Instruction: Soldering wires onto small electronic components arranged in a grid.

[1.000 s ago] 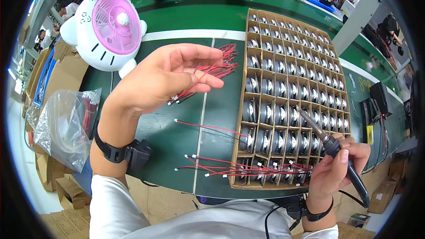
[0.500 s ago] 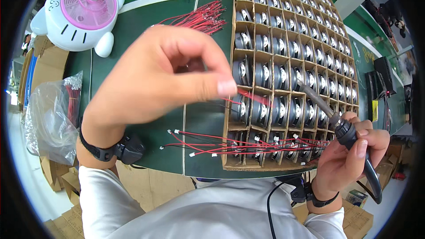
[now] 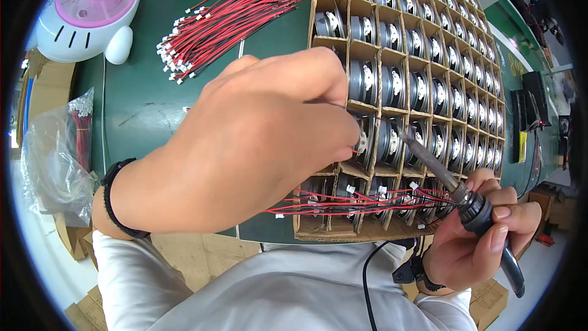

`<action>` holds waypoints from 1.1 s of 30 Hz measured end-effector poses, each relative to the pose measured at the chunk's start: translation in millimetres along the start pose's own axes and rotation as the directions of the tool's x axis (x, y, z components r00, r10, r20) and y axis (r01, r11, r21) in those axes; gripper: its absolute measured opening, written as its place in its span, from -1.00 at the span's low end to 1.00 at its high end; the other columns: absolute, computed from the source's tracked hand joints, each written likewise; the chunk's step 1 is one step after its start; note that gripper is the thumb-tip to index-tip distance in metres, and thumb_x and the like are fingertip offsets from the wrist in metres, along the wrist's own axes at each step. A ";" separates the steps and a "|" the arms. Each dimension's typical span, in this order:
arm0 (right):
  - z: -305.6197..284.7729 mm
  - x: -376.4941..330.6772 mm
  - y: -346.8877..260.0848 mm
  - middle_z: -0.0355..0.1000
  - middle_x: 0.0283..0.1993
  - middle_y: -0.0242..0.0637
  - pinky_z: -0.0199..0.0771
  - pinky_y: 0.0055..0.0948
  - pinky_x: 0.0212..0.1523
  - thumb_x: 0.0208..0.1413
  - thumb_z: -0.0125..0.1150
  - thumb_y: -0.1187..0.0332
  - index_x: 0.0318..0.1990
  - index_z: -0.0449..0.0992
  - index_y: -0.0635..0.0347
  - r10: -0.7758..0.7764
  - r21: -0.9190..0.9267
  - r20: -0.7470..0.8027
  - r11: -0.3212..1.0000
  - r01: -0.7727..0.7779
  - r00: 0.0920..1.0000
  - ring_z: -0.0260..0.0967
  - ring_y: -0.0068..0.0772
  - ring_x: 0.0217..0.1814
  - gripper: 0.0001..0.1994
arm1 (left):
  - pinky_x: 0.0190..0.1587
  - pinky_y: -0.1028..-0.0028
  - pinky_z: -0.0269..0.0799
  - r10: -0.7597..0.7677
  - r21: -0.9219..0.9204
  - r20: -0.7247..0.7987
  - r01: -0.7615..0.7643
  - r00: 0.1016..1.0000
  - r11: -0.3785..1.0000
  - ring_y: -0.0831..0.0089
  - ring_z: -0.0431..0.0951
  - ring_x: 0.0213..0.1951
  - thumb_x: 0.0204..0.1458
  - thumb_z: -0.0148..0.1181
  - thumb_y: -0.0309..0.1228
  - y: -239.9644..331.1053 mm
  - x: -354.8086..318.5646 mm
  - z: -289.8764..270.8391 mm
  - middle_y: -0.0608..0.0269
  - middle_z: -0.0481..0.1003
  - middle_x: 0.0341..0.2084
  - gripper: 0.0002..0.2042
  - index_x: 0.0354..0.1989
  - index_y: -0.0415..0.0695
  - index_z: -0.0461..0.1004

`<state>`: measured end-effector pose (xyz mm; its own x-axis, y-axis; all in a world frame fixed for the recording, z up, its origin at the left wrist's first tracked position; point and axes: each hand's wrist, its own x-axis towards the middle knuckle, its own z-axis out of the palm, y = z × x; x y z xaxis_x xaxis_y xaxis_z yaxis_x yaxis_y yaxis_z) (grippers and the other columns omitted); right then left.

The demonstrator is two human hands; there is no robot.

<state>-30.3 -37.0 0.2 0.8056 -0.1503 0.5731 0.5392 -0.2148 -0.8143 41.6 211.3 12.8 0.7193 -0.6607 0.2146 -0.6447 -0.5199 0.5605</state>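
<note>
My left hand point(image 3: 263, 122) is closed in a pinch over a small round speaker point(image 3: 362, 138) in the cardboard divider box point(image 3: 331, 230). Just below its fingertips a bit of red wire point(image 3: 354, 151) shows; most of that wire is hidden by the hand. In my right hand point(image 3: 487, 245) is a soldering iron point(image 3: 436, 167), gripped by its black handle. The iron's tip points up and left, above the speakers one or two cells right of my left fingers. Several red and black wires with white connectors point(image 3: 367, 206) lie across the box's nearest row.
A pile of red and black wires point(image 3: 229, 27) lies on the green table point(image 3: 144, 98) beyond my left hand. At the far left stand a white and pink fan point(image 3: 86, 34) and a clear plastic bag point(image 3: 55, 165) of wires. A black device point(image 3: 534, 107) sits far right.
My left hand has moved right and lower with the wire, onto a speaker in the box. The wire pile shows more fully. The soldering iron stays in my right hand, its tip slightly lower and left.
</note>
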 end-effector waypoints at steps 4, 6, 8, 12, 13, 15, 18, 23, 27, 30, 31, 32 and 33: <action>0.9 -0.9 0.6 0.08 -0.55 -0.40 0.14 -0.27 -0.22 0.14 0.13 0.26 -0.30 0.21 0.11 -0.005 0.002 0.006 1.000 0.005 1.000 -0.02 -0.50 -0.47 -0.78 | -0.36 0.43 0.32 -0.069 -0.120 0.020 0.071 0.997 0.990 0.32 0.39 -0.38 -0.11 0.35 -0.59 1.8 1.1 2.5 0.22 0.37 -0.39 -0.85 -0.35 -0.14 0.57; 1.2 -0.8 1.0 0.08 -0.55 -0.40 0.14 -0.27 -0.23 0.13 0.13 0.27 -0.30 0.21 0.11 -0.003 0.010 0.005 1.000 0.003 1.000 -0.03 -0.51 -0.48 -0.78 | -0.37 0.43 0.31 -0.050 -0.053 -0.031 0.048 0.998 0.997 0.33 0.39 -0.39 -0.11 0.35 -0.59 0.6 3.2 5.2 0.23 0.36 -0.41 -0.85 -0.35 -0.15 0.56; 2.2 -1.3 0.3 0.12 -0.55 -0.41 0.23 -0.27 -0.24 0.13 0.25 0.16 -0.28 0.20 0.10 0.033 -0.061 -0.035 0.998 -0.035 0.999 0.02 -0.54 -0.53 -0.66 | -0.38 0.43 0.31 -0.045 -0.044 -0.061 0.043 0.997 0.998 0.35 0.39 -0.39 -0.12 0.35 -0.60 -1.2 5.2 8.1 0.23 0.36 -0.42 -0.85 -0.35 -0.16 0.56; 6.4 -1.0 0.1 0.15 -0.57 -0.41 0.29 -0.26 -0.26 0.11 0.32 0.11 -0.28 0.20 0.11 0.039 -0.121 -0.052 0.992 -0.045 0.998 0.05 -0.55 -0.55 -0.60 | -0.43 0.47 0.30 -0.083 -0.068 -0.085 0.078 0.993 0.995 0.39 0.38 -0.43 -0.14 0.34 -0.60 -3.1 7.0 12.4 0.24 0.35 -0.44 -0.86 -0.37 -0.18 0.56; 7.3 -0.5 0.0 0.12 -0.57 -0.40 0.25 -0.26 -0.25 0.12 0.25 0.16 -0.29 0.20 0.12 0.034 -0.118 -0.011 0.992 -0.035 0.999 0.02 -0.54 -0.54 -0.66 | -0.44 0.47 0.29 -0.076 -0.058 -0.094 0.070 0.993 0.996 0.40 0.38 -0.43 -0.14 0.34 -0.61 -2.9 7.0 13.2 0.25 0.35 -0.45 -0.86 -0.38 -0.18 0.55; 8.3 1.5 -0.8 0.05 -0.57 -0.40 0.15 -0.26 -0.24 0.14 0.12 0.26 -0.30 0.19 0.13 0.021 -0.111 0.076 0.994 -0.012 0.997 -0.05 -0.52 -0.50 -0.76 | -0.45 0.48 0.29 -0.091 -0.057 -0.102 0.086 0.991 0.995 0.42 0.38 -0.45 -0.15 0.33 -0.61 -2.4 6.9 14.9 0.26 0.34 -0.46 -0.87 -0.41 -0.19 0.55; 9.0 3.9 -2.5 0.06 -0.57 -0.40 0.15 -0.26 -0.24 0.15 0.13 0.26 -0.29 0.18 0.14 0.038 -0.141 0.134 0.990 -0.019 0.990 -0.04 -0.52 -0.50 -0.76 | -0.45 0.49 0.29 -0.106 -0.089 -0.133 0.095 0.985 0.992 0.43 0.38 -0.46 -0.16 0.32 -0.61 -2.7 7.9 17.8 0.26 0.34 -0.47 -0.88 -0.43 -0.20 0.54; 11.8 2.6 -0.4 0.17 -0.60 -0.42 0.29 -0.29 -0.27 0.03 0.32 0.26 -0.29 0.24 0.15 0.049 -0.103 0.053 0.994 -0.043 0.997 0.05 -0.56 -0.56 -0.68 | -0.46 0.50 0.29 -0.100 -0.148 -0.166 0.076 0.981 0.986 0.44 0.39 -0.48 -0.16 0.32 -0.62 -6.1 8.7 21.8 0.25 0.34 -0.48 -0.88 -0.43 -0.20 0.53; 14.1 1.4 2.9 0.23 -0.61 -0.43 0.36 -0.31 -0.30 -0.04 0.42 0.28 -0.28 0.28 0.16 0.046 -0.072 -0.001 0.996 -0.046 0.999 0.11 -0.58 -0.60 -0.64 | -0.48 0.49 0.28 -0.113 -0.159 -0.165 0.087 0.980 0.983 0.45 0.37 -0.50 -0.16 0.31 -0.62 -6.4 7.3 23.3 0.25 0.34 -0.49 -0.89 -0.44 -0.20 0.53; 14.4 1.6 4.0 0.24 -0.61 -0.42 0.36 -0.32 -0.31 -0.04 0.42 0.29 -0.28 0.29 0.17 0.044 -0.070 0.007 0.997 -0.043 0.999 0.11 -0.57 -0.60 -0.64 | -0.50 0.48 0.26 -0.139 -0.146 -0.147 0.118 0.979 0.982 0.45 0.36 -0.52 -0.17 0.30 -0.61 -4.0 7.6 22.3 0.25 0.33 -0.50 -0.89 -0.44 -0.19 0.53; 14.4 1.6 4.2 0.24 -0.61 -0.42 0.35 -0.31 -0.31 -0.04 0.42 0.30 -0.28 0.29 0.17 0.041 -0.070 0.012 0.997 -0.040 0.999 0.10 -0.57 -0.60 -0.64 | -0.50 0.47 0.25 -0.143 -0.140 -0.145 0.123 0.979 0.982 0.44 0.36 -0.52 -0.17 0.30 -0.61 -2.5 8.4 21.5 0.25 0.34 -0.50 -0.89 -0.44 -0.19 0.53; 14.3 1.5 4.3 0.24 -0.61 -0.42 0.35 -0.31 -0.31 -0.04 0.42 0.30 -0.27 0.29 0.17 0.038 -0.069 0.020 0.997 -0.037 0.999 0.10 -0.56 -0.60 -0.64 | -0.51 0.47 0.24 -0.147 -0.134 -0.143 0.128 0.979 0.983 0.43 0.36 -0.52 -0.18 0.30 -0.61 -0.6 9.4 20.3 0.25 0.34 -0.50 -0.89 -0.44 -0.19 0.53; 14.2 1.1 4.4 0.24 -0.61 -0.42 0.34 -0.30 -0.30 -0.03 0.42 0.31 -0.27 0.29 0.18 0.033 -0.068 0.027 0.997 -0.031 0.999 0.10 -0.55 -0.61 -0.64 | -0.51 0.46 0.23 -0.146 -0.128 -0.148 0.127 0.978 0.984 0.43 0.36 -0.52 -0.18 0.30 -0.61 0.9 10.8 19.0 0.25 0.34 -0.50 -0.89 -0.44 -0.19 0.53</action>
<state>-23.5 -24.4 -4.0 0.8292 -0.1308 0.5435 0.4963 -0.2751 -0.8234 43.8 193.4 0.5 0.8360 -0.4901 0.2469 -0.5096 -0.5264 0.6806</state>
